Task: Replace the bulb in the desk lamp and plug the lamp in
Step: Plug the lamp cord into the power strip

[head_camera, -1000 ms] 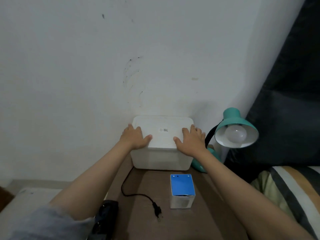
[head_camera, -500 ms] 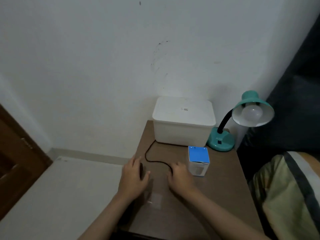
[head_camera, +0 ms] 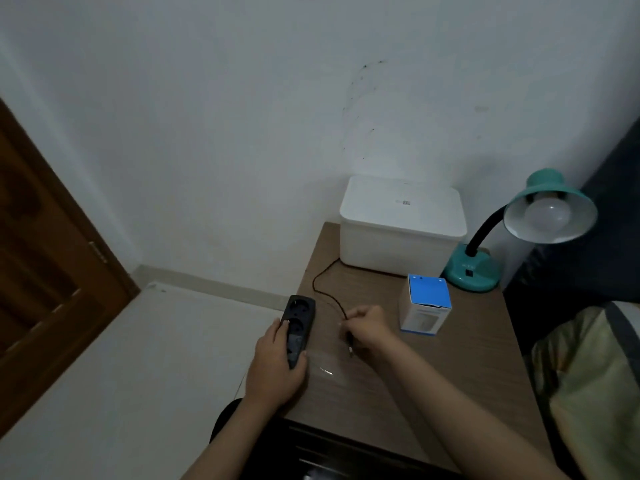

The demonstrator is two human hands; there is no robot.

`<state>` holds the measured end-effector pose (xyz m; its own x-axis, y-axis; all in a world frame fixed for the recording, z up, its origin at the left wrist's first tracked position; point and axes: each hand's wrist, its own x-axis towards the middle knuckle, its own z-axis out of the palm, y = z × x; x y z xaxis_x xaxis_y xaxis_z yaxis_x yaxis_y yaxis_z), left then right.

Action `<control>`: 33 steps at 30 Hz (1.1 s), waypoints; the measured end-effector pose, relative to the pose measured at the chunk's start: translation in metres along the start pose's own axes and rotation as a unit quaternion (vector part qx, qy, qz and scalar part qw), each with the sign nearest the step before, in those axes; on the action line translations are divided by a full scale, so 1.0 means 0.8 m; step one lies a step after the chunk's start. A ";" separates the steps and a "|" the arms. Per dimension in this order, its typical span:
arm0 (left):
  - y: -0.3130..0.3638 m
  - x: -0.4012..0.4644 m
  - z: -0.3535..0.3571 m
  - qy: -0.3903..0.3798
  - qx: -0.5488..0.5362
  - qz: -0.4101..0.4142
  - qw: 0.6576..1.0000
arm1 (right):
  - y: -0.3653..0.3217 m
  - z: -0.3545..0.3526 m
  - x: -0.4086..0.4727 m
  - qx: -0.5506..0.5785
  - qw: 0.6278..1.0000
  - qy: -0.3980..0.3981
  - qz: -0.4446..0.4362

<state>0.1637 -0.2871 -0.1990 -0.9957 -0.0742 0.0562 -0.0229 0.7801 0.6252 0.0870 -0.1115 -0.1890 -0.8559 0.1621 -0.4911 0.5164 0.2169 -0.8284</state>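
A teal desk lamp [head_camera: 474,268] stands at the table's back right, with a white bulb [head_camera: 547,213] in its shade. Its black cord [head_camera: 320,285] runs from behind the white box across the brown table [head_camera: 460,368]. My right hand [head_camera: 369,329] is closed on the plug end of that cord, whose prongs poke out below my fingers. My left hand [head_camera: 277,365] grips a black power strip [head_camera: 299,323] at the table's left edge, sockets facing up. The plug is a short way right of the strip, apart from it.
A lidded white plastic box [head_camera: 398,230] sits against the wall. A blue-topped bulb carton [head_camera: 426,306] stands right of my right hand. A brown wooden door [head_camera: 45,265] is at the left, pale floor below it. Striped bedding [head_camera: 588,375] lies along the right.
My hands left the white box's lid and came down to the table's front. The left hand took up the power strip and the right hand took hold of the plug.
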 end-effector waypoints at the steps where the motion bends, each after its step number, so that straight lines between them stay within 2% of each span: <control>1: 0.000 0.000 0.001 0.003 0.000 0.001 1.000 | -0.005 0.003 -0.004 0.040 0.999 -0.009 -0.004; 6: -0.004 -0.002 0.005 0.020 -0.007 -0.004 1.000 | -0.042 0.018 -0.018 0.102 0.989 -0.039 -0.100; 10: -0.004 -0.002 0.007 0.031 -0.010 -0.006 0.999 | -0.051 0.051 -0.010 0.094 0.981 0.003 -0.171; 19: -0.009 -0.001 0.011 0.043 -0.017 -0.007 0.999 | -0.044 0.086 0.010 -0.066 0.969 0.007 -0.236; 23: -0.011 -0.002 0.012 0.045 -0.022 -0.006 0.999 | -0.043 0.087 0.005 -0.129 0.946 0.031 -0.296; 33: -0.013 -0.003 0.012 0.046 -0.028 -0.001 0.999 | -0.043 0.080 0.005 -0.199 0.918 0.030 -0.342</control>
<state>0.1655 -0.2888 -0.2132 -0.9832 -0.1347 0.1234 -0.0181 0.7440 0.6679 0.0641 -0.1803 -0.1797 -0.9867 -0.0938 0.1329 -0.1623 0.6205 -0.7672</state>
